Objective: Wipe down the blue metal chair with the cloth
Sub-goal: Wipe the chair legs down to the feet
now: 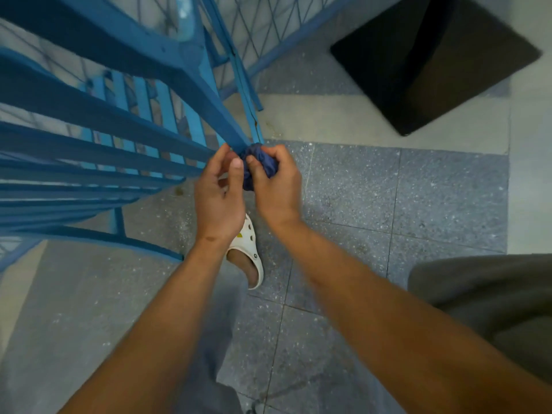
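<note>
My right hand fingers bunch dark blue cloth at frame centre, pressed on blue slatted metal chair corner for scrubbing. Left hand loosely open beside, steadying.

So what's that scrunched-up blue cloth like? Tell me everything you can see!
The cloth is dark navy fabric, bunched into a small wrinkled ball. The right hand grips it, fingers curled round it, and presses its top against the corner of the blue metal chair, where the bars meet. The left hand is right beside it, thumb close to the folds. Its full shape is hidden in the grip.
</note>
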A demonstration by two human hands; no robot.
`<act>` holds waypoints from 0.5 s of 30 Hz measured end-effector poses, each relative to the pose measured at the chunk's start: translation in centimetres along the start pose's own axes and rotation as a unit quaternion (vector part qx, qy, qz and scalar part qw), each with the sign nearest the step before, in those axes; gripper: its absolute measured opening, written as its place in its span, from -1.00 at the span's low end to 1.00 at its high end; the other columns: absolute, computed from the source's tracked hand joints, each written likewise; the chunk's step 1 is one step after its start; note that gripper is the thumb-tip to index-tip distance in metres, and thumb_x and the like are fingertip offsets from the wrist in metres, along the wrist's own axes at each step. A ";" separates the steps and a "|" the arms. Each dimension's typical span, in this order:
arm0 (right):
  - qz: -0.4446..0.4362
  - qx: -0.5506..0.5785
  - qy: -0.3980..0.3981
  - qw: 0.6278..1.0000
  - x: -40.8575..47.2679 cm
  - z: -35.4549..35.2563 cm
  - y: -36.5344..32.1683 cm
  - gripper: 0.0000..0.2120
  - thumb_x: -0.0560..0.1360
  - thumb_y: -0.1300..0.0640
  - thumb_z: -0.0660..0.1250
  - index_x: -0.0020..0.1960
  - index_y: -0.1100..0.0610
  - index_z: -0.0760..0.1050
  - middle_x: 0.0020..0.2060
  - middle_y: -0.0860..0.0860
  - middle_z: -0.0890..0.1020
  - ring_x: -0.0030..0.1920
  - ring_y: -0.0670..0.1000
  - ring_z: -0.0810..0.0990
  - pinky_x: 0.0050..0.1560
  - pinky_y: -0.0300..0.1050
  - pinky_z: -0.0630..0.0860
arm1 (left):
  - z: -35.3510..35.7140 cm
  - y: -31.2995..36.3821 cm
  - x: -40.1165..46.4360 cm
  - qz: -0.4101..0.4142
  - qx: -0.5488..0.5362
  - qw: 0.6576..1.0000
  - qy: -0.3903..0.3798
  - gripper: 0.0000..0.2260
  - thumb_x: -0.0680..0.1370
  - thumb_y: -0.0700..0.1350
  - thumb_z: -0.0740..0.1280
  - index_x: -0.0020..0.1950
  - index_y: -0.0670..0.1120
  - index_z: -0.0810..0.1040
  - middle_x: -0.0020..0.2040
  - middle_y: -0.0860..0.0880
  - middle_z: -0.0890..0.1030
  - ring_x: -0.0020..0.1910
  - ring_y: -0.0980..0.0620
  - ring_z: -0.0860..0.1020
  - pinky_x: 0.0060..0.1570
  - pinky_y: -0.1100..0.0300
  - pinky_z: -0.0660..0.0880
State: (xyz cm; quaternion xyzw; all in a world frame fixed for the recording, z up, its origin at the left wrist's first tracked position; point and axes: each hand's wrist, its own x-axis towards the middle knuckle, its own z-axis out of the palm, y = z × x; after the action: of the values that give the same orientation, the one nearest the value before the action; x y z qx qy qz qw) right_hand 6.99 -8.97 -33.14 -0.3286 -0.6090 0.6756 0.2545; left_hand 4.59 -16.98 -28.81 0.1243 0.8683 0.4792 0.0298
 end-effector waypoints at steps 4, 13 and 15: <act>-0.060 -0.012 -0.018 0.998 0.1 -0.3 -3.5 -0.89 0.52 0.10 0.46 0.00 0.10 0.59 -0.10 0.03 0.64 -0.07 0.02 0.62 -0.04 0.14 0.58 | -1.9 3.3 0.0 0.016 0.001 1.000 0.011 -0.63 0.70 0.01 0.24 0.49 -0.06 0.45 0.27 0.14 0.56 0.14 0.47 0.51 0.11 0.54 0.40; -0.160 -0.005 -0.038 0.986 -0.2 -1.0 -10.8 -0.84 0.53 0.11 0.47 0.10 0.09 0.64 -0.05 -0.01 0.64 -0.01 -0.06 0.61 0.03 0.02 0.58 | -4.8 8.6 -2.4 0.064 -0.064 0.996 0.011 -0.65 0.70 -0.05 0.24 0.49 -0.03 0.42 0.32 0.21 0.54 0.31 0.36 0.49 0.20 0.45 0.43; -0.168 0.002 -0.048 0.985 -0.4 -1.2 -11.9 -0.83 0.54 0.09 0.47 0.12 0.07 0.64 -0.04 -0.02 0.65 0.00 -0.09 0.62 0.04 -0.03 0.59 | -5.2 9.6 -2.9 0.073 -0.074 0.994 0.017 -0.66 0.70 -0.06 0.24 0.48 0.00 0.42 0.28 0.28 0.52 0.28 0.40 0.48 0.21 0.44 0.44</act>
State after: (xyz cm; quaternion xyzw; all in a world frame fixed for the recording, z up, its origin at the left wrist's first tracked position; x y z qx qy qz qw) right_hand 7.48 -6.97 -21.34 -0.1887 -0.6658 0.6391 0.3357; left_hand 8.29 -17.15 -18.16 0.1769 0.8192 0.5454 -0.0112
